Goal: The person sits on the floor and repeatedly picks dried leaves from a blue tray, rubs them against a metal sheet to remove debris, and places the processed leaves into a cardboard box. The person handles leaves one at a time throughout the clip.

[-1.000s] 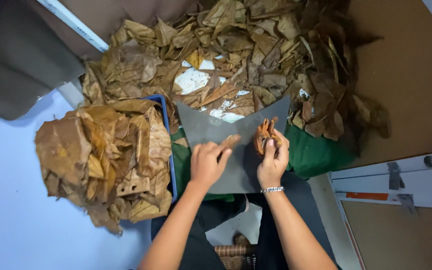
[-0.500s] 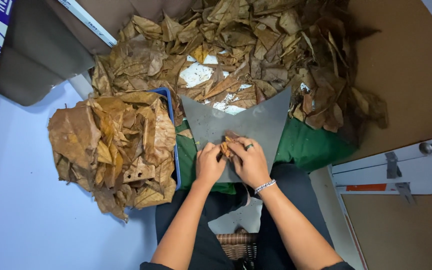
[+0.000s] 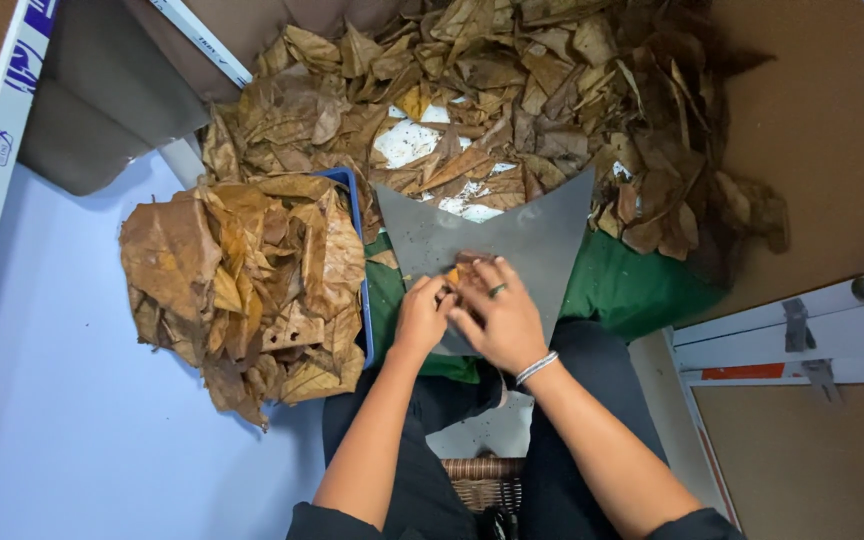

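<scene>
Both hands, left hand [image 3: 420, 315] and right hand [image 3: 500, 318], press together on a small leaf [image 3: 454, 274] atop a grey sheet [image 3: 542, 240], leaf-heaped blue bin [image 3: 357, 215] just left

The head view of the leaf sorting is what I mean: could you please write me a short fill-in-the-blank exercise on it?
1. Both hands, the left hand and the right hand, press a small leaf piece onto a flat ____ sheet.
2. The heap of dry leaves to the person's left sits in a ____ bin.
3. Under the sheet lies a ____ cloth.
4. The right hand wears a ring and a ____ at the wrist.

Missing words: grey; blue; green; bracelet
</scene>
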